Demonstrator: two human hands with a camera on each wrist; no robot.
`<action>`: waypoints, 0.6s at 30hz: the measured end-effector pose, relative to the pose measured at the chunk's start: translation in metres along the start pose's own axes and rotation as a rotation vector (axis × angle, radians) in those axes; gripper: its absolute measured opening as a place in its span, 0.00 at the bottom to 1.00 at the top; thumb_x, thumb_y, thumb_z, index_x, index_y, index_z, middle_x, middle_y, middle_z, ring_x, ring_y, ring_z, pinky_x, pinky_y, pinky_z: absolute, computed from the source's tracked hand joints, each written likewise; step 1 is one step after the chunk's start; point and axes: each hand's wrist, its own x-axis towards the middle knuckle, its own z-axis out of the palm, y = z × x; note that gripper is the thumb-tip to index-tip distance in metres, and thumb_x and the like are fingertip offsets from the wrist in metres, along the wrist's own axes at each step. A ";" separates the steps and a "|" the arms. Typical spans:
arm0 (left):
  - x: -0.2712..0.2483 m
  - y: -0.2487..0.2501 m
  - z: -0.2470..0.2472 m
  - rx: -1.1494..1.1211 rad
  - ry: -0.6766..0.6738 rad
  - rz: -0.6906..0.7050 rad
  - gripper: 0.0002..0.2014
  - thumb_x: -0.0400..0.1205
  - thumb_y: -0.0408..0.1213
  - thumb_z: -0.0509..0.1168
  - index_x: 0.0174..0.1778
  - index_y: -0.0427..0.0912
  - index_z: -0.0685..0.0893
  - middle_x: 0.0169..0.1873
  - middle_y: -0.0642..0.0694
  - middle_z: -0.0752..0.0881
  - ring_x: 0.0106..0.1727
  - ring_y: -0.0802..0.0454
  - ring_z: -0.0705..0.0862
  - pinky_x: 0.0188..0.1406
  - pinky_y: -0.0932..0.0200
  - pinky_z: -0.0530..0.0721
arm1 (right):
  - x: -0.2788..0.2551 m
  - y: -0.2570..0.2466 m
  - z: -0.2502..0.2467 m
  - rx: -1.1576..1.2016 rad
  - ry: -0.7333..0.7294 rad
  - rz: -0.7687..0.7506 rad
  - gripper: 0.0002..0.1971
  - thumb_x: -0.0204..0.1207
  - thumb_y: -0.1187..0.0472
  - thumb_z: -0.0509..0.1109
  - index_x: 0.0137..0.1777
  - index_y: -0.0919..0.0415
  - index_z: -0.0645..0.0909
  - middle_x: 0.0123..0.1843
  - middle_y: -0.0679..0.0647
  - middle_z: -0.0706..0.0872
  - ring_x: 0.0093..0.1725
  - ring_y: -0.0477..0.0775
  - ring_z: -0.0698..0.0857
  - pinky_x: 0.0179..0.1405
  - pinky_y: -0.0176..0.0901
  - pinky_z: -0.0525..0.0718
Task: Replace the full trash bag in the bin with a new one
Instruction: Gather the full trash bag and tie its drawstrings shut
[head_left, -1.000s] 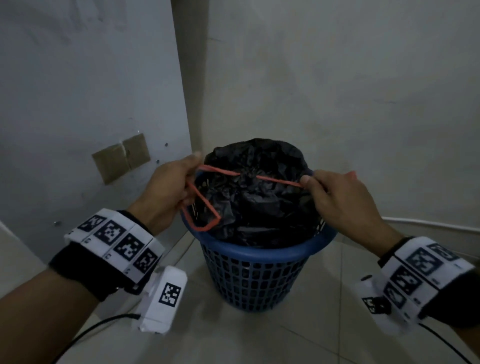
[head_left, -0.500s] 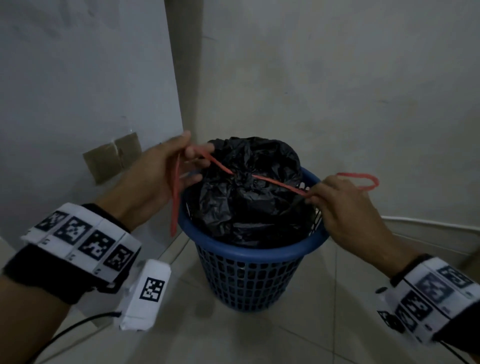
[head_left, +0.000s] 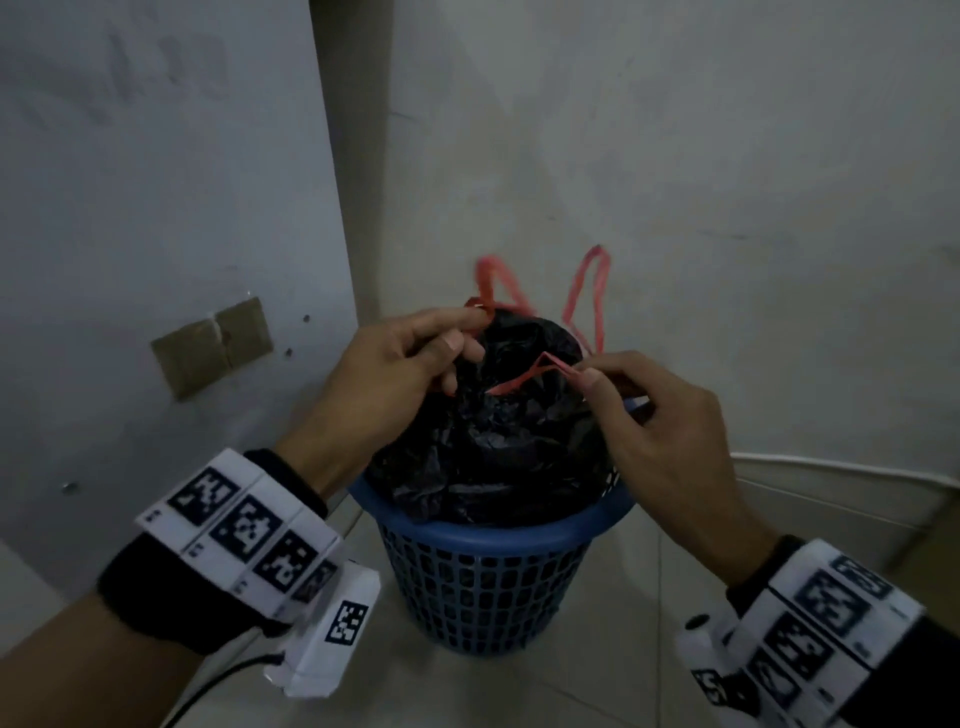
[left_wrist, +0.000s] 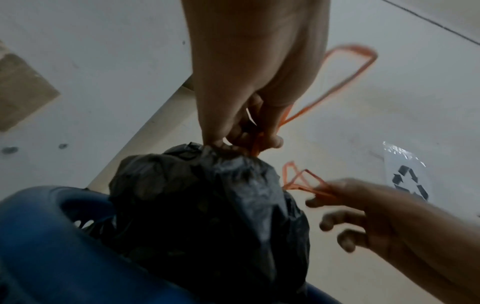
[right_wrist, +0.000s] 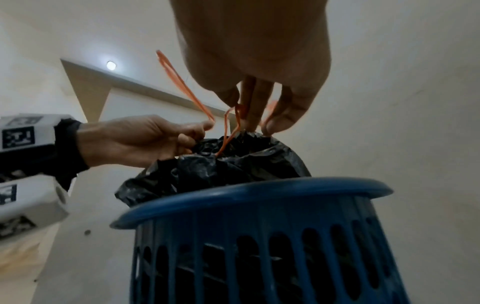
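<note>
A full black trash bag (head_left: 493, 447) bulges out of the blue lattice bin (head_left: 493, 535) in a wall corner, its mouth gathered shut. Two red drawstring loops (head_left: 587, 296) stick up behind the bag's top. My left hand (head_left: 470, 330) pinches one drawstring at the gathered top, shown close in the left wrist view (left_wrist: 249, 144). My right hand (head_left: 584, 376) pinches the other drawstring strand just right of the top. In the right wrist view its fingers (right_wrist: 270, 121) point down onto the bag (right_wrist: 233, 164) above the bin rim (right_wrist: 259, 193).
Pale walls close in behind and left of the bin, with two brown patches (head_left: 213, 345) on the left wall. A white cable (head_left: 831, 467) runs along the right wall's base. Tiled floor (head_left: 597, 675) lies in front. A clear plastic piece with a recycling mark (left_wrist: 407, 179) shows at right.
The hands held the drawstring stretched wide across the bin; now they have come together over the bag's top. The bag's mouth is drawn closed and the loops stand up behind it.
</note>
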 end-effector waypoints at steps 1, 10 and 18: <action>0.000 0.000 0.002 0.030 0.010 0.012 0.12 0.86 0.31 0.60 0.59 0.49 0.84 0.36 0.55 0.89 0.30 0.59 0.78 0.42 0.64 0.82 | 0.001 -0.005 0.001 0.066 0.026 -0.012 0.07 0.83 0.57 0.66 0.50 0.55 0.86 0.40 0.49 0.89 0.40 0.52 0.87 0.36 0.56 0.84; 0.020 -0.002 0.015 0.073 0.109 -0.123 0.05 0.83 0.33 0.65 0.48 0.38 0.86 0.33 0.51 0.90 0.21 0.62 0.76 0.27 0.70 0.78 | 0.015 -0.038 0.008 0.298 0.048 -0.174 0.04 0.80 0.71 0.68 0.50 0.62 0.78 0.47 0.48 0.88 0.48 0.42 0.88 0.48 0.36 0.86; 0.000 0.002 0.027 0.170 -0.351 -0.048 0.11 0.82 0.33 0.63 0.37 0.46 0.88 0.31 0.57 0.89 0.35 0.63 0.86 0.36 0.68 0.81 | 0.040 -0.040 0.025 0.274 -0.035 -0.128 0.04 0.79 0.69 0.69 0.50 0.61 0.80 0.45 0.50 0.91 0.48 0.41 0.89 0.50 0.41 0.88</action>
